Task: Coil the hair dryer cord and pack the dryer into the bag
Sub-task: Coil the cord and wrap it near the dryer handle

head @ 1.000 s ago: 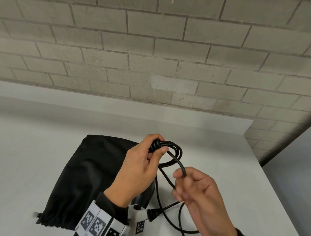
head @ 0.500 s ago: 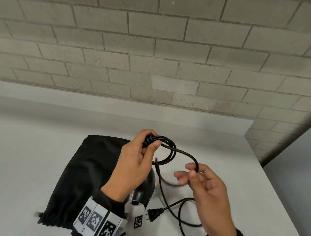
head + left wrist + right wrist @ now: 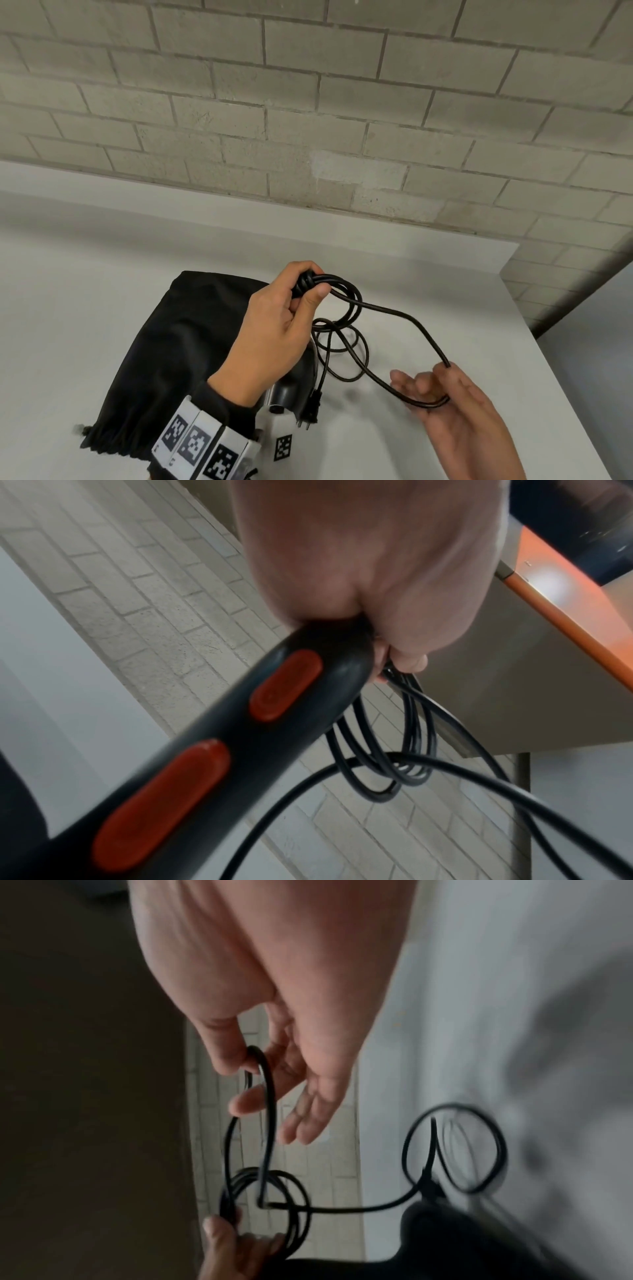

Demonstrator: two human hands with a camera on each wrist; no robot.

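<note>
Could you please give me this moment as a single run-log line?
left hand: grips dryer handle and cord coils | right hand: holds loose cord loop | plug: hanging | bag: on table, dryer not packed

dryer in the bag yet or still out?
Out. The left hand grips the hair dryer by its handle above the table, beside the black bag lying flat.

Head view: high above the worktop (image 3: 102, 308), facing forward and down to the brick wall (image 3: 308, 102) behind it.
Left wrist view: pressed close behind the left hand (image 3: 377, 561), facing along it to the same wall.
Right wrist view: close behind the right hand (image 3: 274, 988), facing the worktop.
Shared: cord (image 3: 404, 313) loops show in all three.
</note>
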